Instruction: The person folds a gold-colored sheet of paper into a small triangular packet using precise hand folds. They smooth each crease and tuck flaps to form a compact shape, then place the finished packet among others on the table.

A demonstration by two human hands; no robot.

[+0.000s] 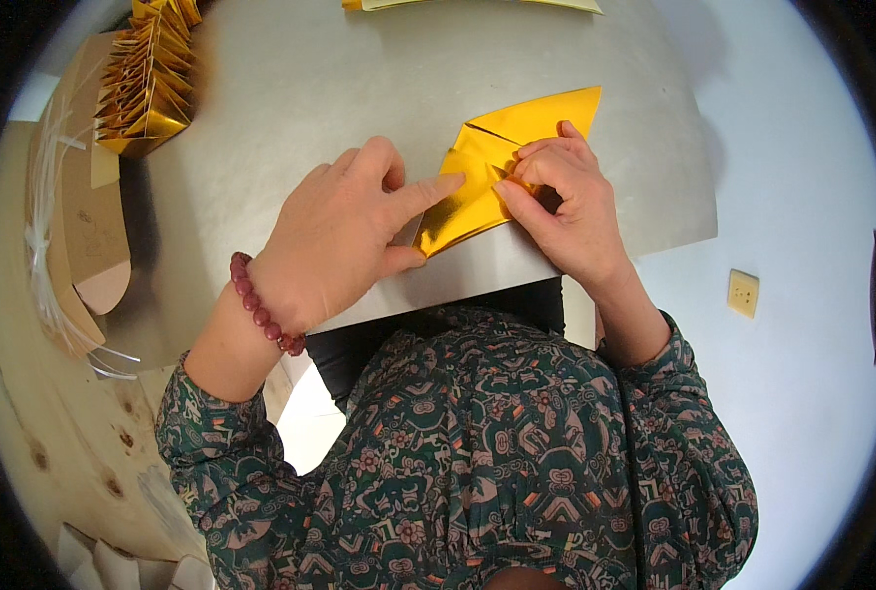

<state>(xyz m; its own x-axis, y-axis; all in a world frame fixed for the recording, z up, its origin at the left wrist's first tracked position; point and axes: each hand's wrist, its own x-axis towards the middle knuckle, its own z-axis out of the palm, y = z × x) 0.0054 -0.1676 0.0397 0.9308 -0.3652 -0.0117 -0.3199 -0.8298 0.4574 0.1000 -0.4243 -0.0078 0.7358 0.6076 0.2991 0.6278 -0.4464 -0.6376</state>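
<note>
A partly folded sheet of gold foil paper (475, 181) lies at the near edge of the grey table, with creased flaps and a long upper point tilted to the right. My left hand (342, 210), wearing a beaded bracelet (257, 310), holds it down from the left. Its index finger presses on the foil and its thumb rests at the lower left corner. On the right side, my right hand (570, 192) pinches a small raised fold between thumb and fingers. Part of the paper is hidden beneath that hand.
A row of nested folded gold foil pieces (150, 88) stands at the upper left. Beside it are a cardboard box (95, 221) and white plastic strings (43, 273). More foil paper (475, 6) lies at the table's (297, 88) far edge. A wall socket (743, 293) is at right.
</note>
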